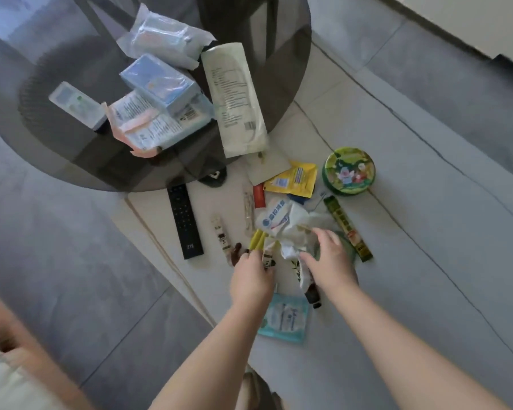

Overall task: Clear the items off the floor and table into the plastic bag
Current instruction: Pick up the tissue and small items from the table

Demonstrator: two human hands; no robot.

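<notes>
Right hand (329, 261) pinches white plastic bag (288, 229); left hand (251, 276) grips small packets (268, 257); remote (185, 221) at 9 o'clock.

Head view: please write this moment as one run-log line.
left hand: picking small item | right hand: gripping white plastic bag | floor, table: items remain

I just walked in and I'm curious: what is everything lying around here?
Glass table: one, dark, upper left.
Packets and boxes: several, pale blue and white, on the table.
Long pouch: one, white, over the table's edge.
Remote control: one, black, on the floor.
Round tin: one, green, on the floor.
Yellow sachet: one, on the floor.
Long stick pack: one, green, on the floor.
Teal sachet: one, nearest the person.
Plastic bag: one, white, crumpled, on the floor.
Left hand: on small items.
Right hand: on the bag.
</notes>
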